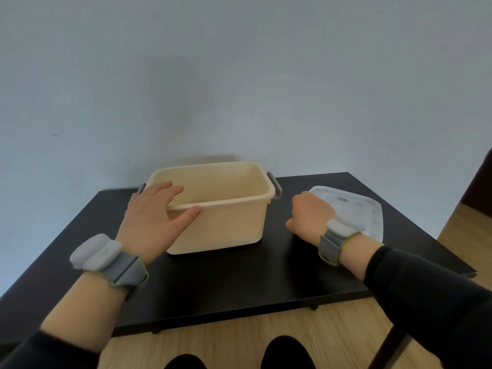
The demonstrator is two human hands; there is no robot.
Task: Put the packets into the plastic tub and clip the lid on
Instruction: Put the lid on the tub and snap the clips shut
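Observation:
A cream plastic tub point(226, 225) stands open near the middle of the black table point(239, 278), with a grey clip handle at each end. I can see no packets, and the inside of the tub looks bare as far as it shows. My left hand point(157, 217) is spread over the tub's near left rim, thumb on the front edge, fingers apart. A translucent white lid point(356, 206) lies flat to the right of the tub. My right hand point(310, 214) is curled into a loose fist just left of the lid, with nothing visibly in it.
The table stands against a pale wall, and its front and right edges drop to a wooden floor point(266, 331). My dark shoes point(287, 352) show below the front edge. Both wrists carry grey strapped bands.

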